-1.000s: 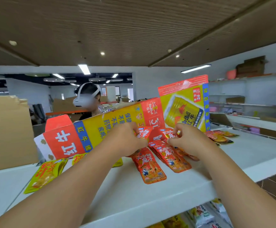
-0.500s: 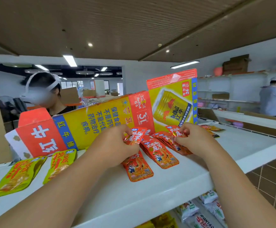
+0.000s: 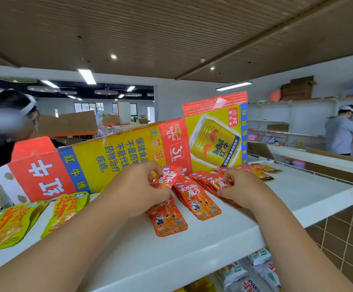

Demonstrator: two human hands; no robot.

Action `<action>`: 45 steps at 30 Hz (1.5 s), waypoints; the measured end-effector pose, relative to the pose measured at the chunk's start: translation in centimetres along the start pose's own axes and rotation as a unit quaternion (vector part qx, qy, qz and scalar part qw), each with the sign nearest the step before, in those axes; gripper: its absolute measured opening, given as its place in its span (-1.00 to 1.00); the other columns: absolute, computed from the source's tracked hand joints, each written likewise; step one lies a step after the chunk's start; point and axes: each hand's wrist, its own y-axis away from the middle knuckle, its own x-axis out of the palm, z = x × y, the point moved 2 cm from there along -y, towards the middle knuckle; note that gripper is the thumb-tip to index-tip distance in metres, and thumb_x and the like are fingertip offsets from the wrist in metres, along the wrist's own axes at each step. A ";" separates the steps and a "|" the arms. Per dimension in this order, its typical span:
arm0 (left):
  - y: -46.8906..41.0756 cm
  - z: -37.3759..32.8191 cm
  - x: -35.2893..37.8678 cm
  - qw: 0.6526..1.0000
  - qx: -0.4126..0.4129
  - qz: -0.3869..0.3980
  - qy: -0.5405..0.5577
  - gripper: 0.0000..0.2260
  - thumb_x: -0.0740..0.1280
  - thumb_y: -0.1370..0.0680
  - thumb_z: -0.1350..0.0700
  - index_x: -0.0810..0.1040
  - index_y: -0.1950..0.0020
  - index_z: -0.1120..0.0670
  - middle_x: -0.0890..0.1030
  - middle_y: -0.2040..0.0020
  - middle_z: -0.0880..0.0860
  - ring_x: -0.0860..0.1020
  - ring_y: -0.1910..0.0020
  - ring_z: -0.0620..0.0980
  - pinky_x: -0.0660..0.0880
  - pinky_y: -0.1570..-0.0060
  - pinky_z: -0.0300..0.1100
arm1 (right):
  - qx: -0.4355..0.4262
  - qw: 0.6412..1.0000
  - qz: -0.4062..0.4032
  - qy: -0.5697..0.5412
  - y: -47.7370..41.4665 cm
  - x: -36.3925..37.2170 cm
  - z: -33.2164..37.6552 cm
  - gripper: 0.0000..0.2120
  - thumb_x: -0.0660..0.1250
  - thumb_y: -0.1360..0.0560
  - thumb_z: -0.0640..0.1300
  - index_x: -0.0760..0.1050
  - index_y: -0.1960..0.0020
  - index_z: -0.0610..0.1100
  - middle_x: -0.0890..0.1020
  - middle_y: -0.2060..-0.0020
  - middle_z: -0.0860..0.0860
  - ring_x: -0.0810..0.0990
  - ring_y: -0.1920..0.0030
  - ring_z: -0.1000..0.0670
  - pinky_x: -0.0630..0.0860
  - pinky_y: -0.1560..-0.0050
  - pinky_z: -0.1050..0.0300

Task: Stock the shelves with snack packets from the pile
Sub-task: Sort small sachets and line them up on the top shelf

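Over at nine o'clock the yellow-green packets [image 3: 5,226] lie flat on the white shelf [image 3: 203,251], already laid out, with the flattened drink carton [image 3: 118,152] propped up behind them.

Next along, the left hand [image 3: 135,192] is where the change is. A second ago both hands were bunched together against the carton. Now the left one has drawn a single red packet [image 3: 168,178] out of the bunch and holds it raised and tilted, its top edge toward twelve o'clock. Its fingers [image 3: 153,170] are curled close over the packet's upper edge with the thumb underneath, a narrow pinch. To my eye that packet is on its way down into the row.

Just under it, at six o'clock of the hand, two laid red packets [image 3: 199,204] lie flat side by side on the shelf.

At three o'clock of those, the right hand [image 3: 243,190] has dropped lower onto the fan of red packets [image 3: 210,181]. Its fingertips [image 3: 226,178] are bent down onto the top packets and the thumb is tucked against the fan's near edge, so it grips the stack narrowly.

Further on, at one o'clock, a few more packets [image 3: 264,171] sit near the shelf's back.
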 end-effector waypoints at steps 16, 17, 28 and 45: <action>0.0 -0.1 0.0 1.000 0.002 -0.003 -0.001 -0.68 0.46 -0.42 -0.26 0.50 -0.11 -0.25 0.56 0.00 -0.20 0.55 0.12 -0.17 0.54 0.22 -0.17 | -0.008 1.000 -0.002 0.030 0.0 0.2 -0.1 -0.71 0.47 -0.42 0.10 0.51 -0.06 0.04 0.58 0.01 0.04 0.55 0.03 -0.02 0.47 0.14 0.09; 0.0 0.0 0.0 1.000 0.003 -0.006 -0.001 -0.68 0.46 -0.42 -0.25 0.50 -0.10 -0.24 0.56 0.01 -0.19 0.55 0.13 -0.17 0.55 0.21 -0.17 | -0.010 0.999 -0.004 0.032 0.0 0.2 -0.1 -0.71 0.48 -0.41 0.10 0.51 -0.06 0.05 0.58 -0.01 0.04 0.54 0.02 -0.02 0.45 0.14 0.09; 0.2 -0.3 -0.2 1.000 0.002 -0.012 0.011 -0.67 0.46 -0.42 -0.26 0.49 -0.12 -0.25 0.54 0.00 -0.20 0.55 0.16 -0.18 0.48 0.30 -0.21 | -0.039 0.996 -0.079 0.003 1.1 -0.8 1.3 -0.73 0.41 -0.49 0.12 0.59 -0.14 0.04 0.60 -0.10 0.02 0.57 -0.06 -0.06 0.55 -0.01 -0.01; 0.5 -1.3 -0.4 0.994 0.044 -0.048 0.091 -0.73 0.46 -0.47 -0.07 0.60 -0.16 -0.18 0.61 0.00 -0.15 0.58 0.17 -0.15 0.52 0.14 -0.17 | -0.133 0.979 -0.014 -0.152 4.6 0.0 10.5 -0.84 0.28 -0.56 0.05 0.56 0.02 -0.01 0.58 0.29 0.03 0.53 0.27 0.00 0.42 0.27 -0.03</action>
